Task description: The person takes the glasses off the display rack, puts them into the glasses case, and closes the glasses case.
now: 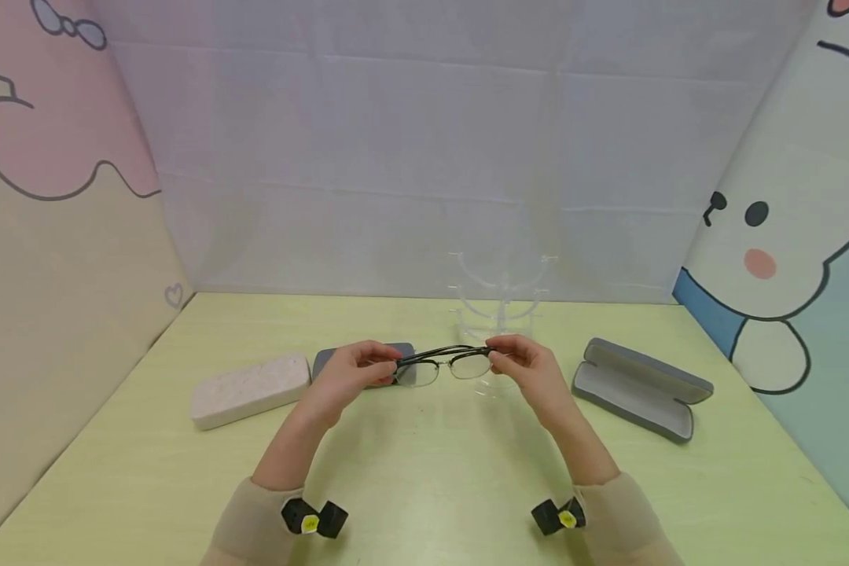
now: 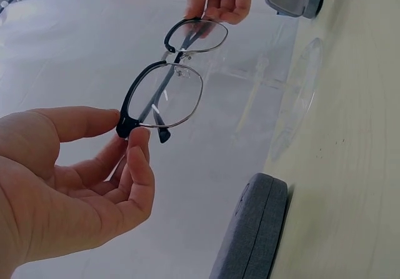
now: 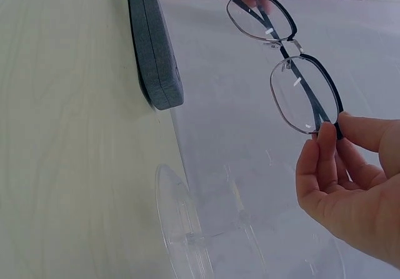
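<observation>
A pair of eyeglasses (image 1: 444,363) with a black upper frame and thin metal lower rims is held up above the table, its temples folded behind the lenses. My left hand (image 1: 354,376) pinches one end of the frame between thumb and fingers. At the opposite end, my right hand (image 1: 531,373) pinches the other corner. In the left wrist view the eyeglasses (image 2: 164,94) show clear lenses and nose pads. Just beyond the hands stands a clear display stand (image 1: 501,310) with several curved tiers; its lower part is partly hidden behind the right hand.
Left of the hands lies a speckled whitish glasses case (image 1: 251,391). A closed blue-grey case (image 1: 323,359) sits partly behind the left hand. To the right, a grey case (image 1: 637,389) lies open. Fabric walls with cartoon prints surround the yellowish table (image 1: 424,487).
</observation>
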The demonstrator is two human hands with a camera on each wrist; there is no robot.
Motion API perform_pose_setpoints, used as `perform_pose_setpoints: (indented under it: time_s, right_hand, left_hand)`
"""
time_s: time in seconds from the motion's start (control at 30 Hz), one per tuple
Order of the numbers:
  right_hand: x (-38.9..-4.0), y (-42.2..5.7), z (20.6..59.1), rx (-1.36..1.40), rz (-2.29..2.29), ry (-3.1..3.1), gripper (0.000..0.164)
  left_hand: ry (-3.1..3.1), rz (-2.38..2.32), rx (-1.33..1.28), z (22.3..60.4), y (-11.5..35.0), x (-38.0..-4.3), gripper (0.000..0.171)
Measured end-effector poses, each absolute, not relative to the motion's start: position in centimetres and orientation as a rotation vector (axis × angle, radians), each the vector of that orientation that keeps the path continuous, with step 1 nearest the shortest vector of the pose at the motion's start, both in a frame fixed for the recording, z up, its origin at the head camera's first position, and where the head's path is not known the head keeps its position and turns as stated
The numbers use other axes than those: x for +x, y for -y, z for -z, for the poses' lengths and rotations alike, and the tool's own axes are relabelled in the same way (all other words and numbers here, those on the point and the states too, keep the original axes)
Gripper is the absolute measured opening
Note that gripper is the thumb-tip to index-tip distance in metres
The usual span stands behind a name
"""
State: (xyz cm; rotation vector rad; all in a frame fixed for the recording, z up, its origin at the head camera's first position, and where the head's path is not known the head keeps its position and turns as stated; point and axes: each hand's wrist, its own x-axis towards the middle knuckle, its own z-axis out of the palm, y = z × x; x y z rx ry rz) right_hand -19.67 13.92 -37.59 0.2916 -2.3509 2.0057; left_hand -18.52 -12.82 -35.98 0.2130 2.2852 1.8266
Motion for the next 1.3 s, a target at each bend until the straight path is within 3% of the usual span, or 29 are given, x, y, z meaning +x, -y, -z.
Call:
perform_pose_setpoints:
  time_s: [0.23, 0.63, 1.3]
  right_hand:
    - [-19.1, -14.5, 37.7, 0.271, -2.01, 2.357, 0.031]
    - [-17.8, -16.7, 38.6, 0.239, -1.995, 2.435, 0.032]
    - [-16.1, -21.7, 39.4, 0.146, -1.896, 2.438, 0.036]
  left_hand:
    - [-2.296, -1.818, 0.283, 36.2, 12.5, -18.5, 0.027]
    - [-2.299, -1.848, 0.188, 37.3, 10.6, -19.3, 0.024]
    - [-2.277, -1.859, 0.271, 37.7, 5.1, -20.0, 0.022]
